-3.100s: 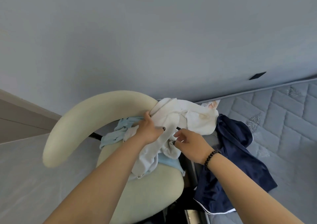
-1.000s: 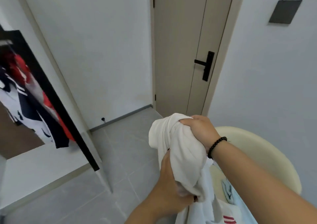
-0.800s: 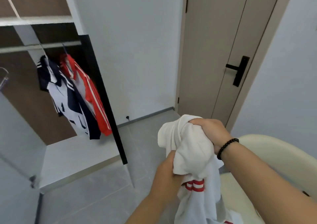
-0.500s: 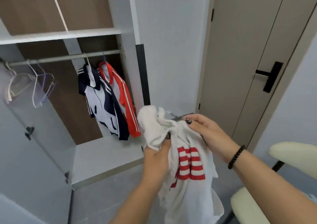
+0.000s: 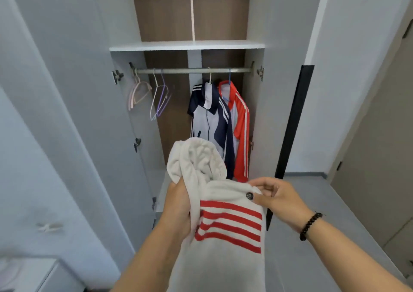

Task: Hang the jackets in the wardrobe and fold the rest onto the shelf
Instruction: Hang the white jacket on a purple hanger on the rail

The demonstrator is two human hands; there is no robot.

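Note:
I hold a white hooded garment with red stripes [image 5: 223, 206] up before the open wardrobe. My left hand [image 5: 177, 204] grips it just below the hood. My right hand [image 5: 273, 196] pinches its upper right edge between thumb and fingers. Beyond it, a navy-and-white jacket [image 5: 210, 121] and a red jacket [image 5: 241, 130] hang on the rail [image 5: 192, 70]. Empty hangers [image 5: 152, 94] hang at the rail's left end. A white shelf [image 5: 186, 45] runs above the rail.
The wardrobe's left door [image 5: 73, 112] stands open at my left and its right door [image 5: 292, 121], dark-edged, at my right. A beige room door [image 5: 384, 157] is at far right. Grey tiled floor [image 5: 312, 213] lies below. A low white surface [image 5: 24, 276] shows bottom left.
I have turned from the chair to face the wardrobe squarely. The white garment has opened out, its hood up and stripes showing. My right hand shifted to its right edge.

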